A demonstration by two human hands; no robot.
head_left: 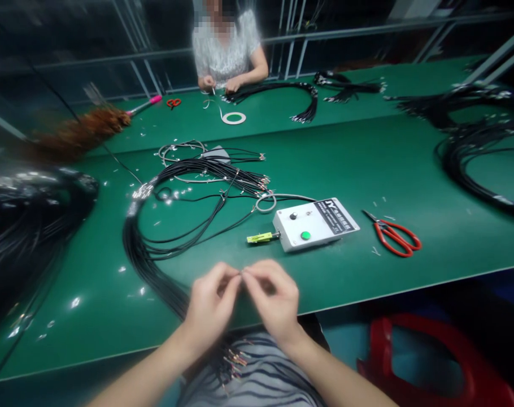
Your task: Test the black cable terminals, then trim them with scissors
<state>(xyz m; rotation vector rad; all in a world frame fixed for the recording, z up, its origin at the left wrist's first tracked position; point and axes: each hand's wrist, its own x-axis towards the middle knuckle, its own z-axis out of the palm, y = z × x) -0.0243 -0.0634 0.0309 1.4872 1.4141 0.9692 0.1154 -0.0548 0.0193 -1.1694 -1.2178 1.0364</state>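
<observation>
Pinch of left hand (210, 302) and right hand (278, 299) near the front edge of the counter (367, 152): thumb and forefinger of each pressed together, tips meeting, apparently clamped on a dark speck (242, 273), perhaps a wire end, too blurred to name. Likely faults, by cause: loss of the speck into the lap (257, 379), from a slackened grip; confusion of wires, from the crowding of coloured ends (234, 359) below; a tug on the curved cables (132, 249), from a shift of the left hand beside them; a knock to the box (316, 223) or its clip (260, 238), from a careless forward reach. Scissors (396, 237) well apart, to the right: low risk.
</observation>
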